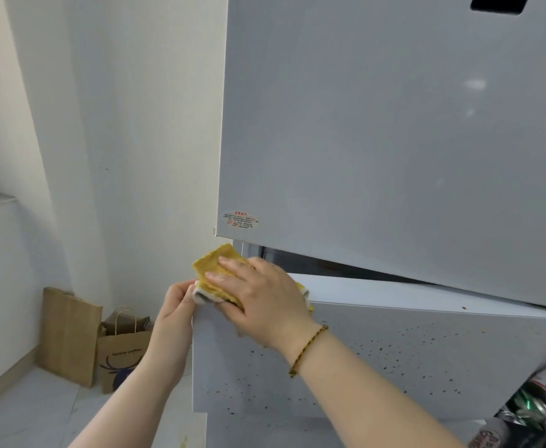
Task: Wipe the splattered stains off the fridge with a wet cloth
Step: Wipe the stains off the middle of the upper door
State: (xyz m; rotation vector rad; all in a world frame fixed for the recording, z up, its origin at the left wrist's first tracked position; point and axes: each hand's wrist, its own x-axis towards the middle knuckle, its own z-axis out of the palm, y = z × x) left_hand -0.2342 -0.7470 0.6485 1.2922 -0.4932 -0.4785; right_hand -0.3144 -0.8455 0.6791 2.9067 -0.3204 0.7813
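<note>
The right hand (265, 299) lies flat on the folded yellow cloth (215, 261), fingers straight and slightly spread, palm bearing down. It clamps nothing; it only presses. The cloth sits under the fingers and juts out past the fingertips, covering the upper outer corner of the pale grey lower fridge door (394, 350). That door stands ajar, with a dark gap just above the knuckles. I judge the flat palm to be the correct hold here, since it loads the whole pad of cloth evenly against the panel. The left hand (176, 300) is just beside the right fingertips. Its fingers curl round the door's free edge at the same corner and touch the cloth's pale underside. I read this as a brace, so that the loose door does not swing away under wiping pressure. Whether it also pinches the cloth's hem I cannot tell. The dark splattered stains (426, 367) lie on the door face on the wrist side of the grip and spread out past the forearm, apart from the cloth. The patch directly under the palm's heel looks nearly free of them. Above the fingertips hangs the large pale grey upper door (362, 124), which carries a small red-printed label (241, 219). Beyond the left wrist, two brown paper bags (123, 357) stand upright side by side.
</note>
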